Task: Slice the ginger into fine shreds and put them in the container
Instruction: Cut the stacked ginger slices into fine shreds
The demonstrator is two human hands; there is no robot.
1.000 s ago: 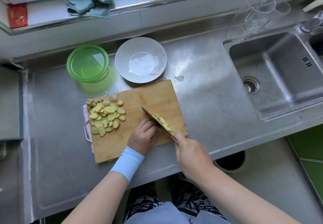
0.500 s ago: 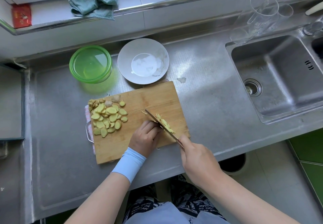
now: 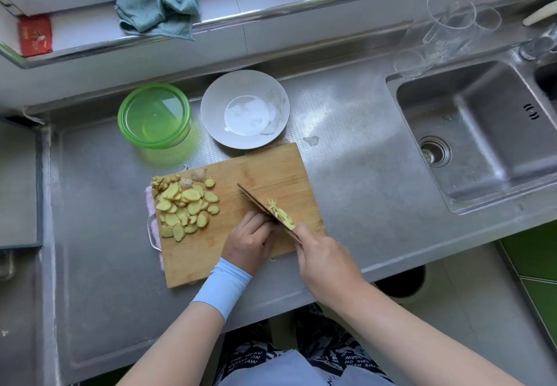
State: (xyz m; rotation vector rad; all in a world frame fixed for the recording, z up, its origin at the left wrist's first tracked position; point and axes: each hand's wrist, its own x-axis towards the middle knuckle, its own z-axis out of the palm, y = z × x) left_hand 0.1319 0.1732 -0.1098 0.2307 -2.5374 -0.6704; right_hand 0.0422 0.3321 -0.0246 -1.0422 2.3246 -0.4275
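Bamboo cutting board (image 3: 265, 165) sits on the steel counter (image 3: 361, 204), with a pink checked cloth (image 3: 149, 204) peeking out from under its left edge. On the left side of the board there's a loose pile of ginger slices (image 3: 184, 204), and a couple of brownish end bits (image 3: 199, 174) at the far edge of that pile. On the right side of the board is a small bunch of ginger shreds (image 3: 278, 212), lying right against the right face of the knife (image 3: 255, 201).

The right hand (image 3: 325, 265) is wrapped around the knife handle at the near right corner of the board, and the blade runs diagonally away toward the far left. The left hand (image 3: 248, 241), with a light blue sleeve (image 3: 223, 289) at the wrist, has its fingers curled under, knuckles up against the left face of the blade. Whatever it's pinning down is hidden under the fingers, so I honestly can't tell what it's got there.

The green container (image 3: 153, 143) is on the counter past the far left of the board, nothing in it as far as I can see. A white plate (image 3: 211, 108) sits just right of it, nearly touching the far edge of the board.

The sink (image 3: 482, 144) is off to the right, with clear glass jugs (image 3: 446, 29) behind it. A teal cloth (image 3: 156, 8) is bunched up on the far ledge.
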